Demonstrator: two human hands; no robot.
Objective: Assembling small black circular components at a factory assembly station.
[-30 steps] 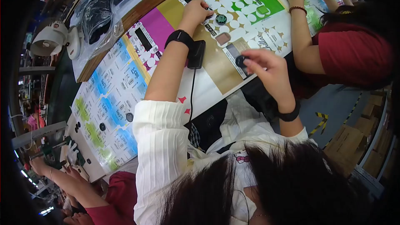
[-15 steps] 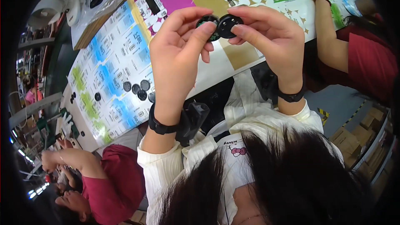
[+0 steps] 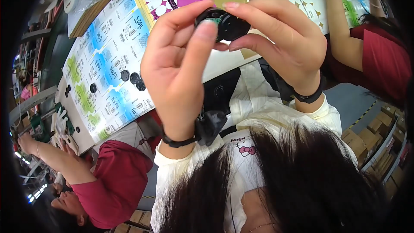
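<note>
Worktop: Long and covered with bright printed sheets, the worktop (image 3: 108, 56) runs across the top of our view. We see blue and green patches on the left, then pink, tan and green ones further right.
Our left hand: our left hand (image 3: 174, 67) is lifted up close to our face. Its fingers (image 3: 202, 34) are curled in and pinch the left side of the round black part.
Our right hand: our right hand (image 3: 284, 39) is lifted up too, just beside the left one. Its fingers (image 3: 254, 13) are bent and pinch the right side of the same part.
Round black part: the round black part (image 3: 224, 23) is up in the air between our two hands, above the edge of the worktop. We can see a bit of green inside it.
Wrist bands: we wear a black band (image 3: 181, 140) on the left wrist and another black band (image 3: 308, 97) on the right wrist.
Small black discs: a few small black discs (image 3: 133, 77) lie on the blue and white sheet, well apart from our hands.
Person on the left: a person in a red top (image 3: 112, 181) sits beside us on the lower left.
Person on the right: another person in a red top (image 3: 379, 60) rests an arm on the worktop.
Boxes: brown boxes (image 3: 379, 133) stand on the floor at the right.
</note>
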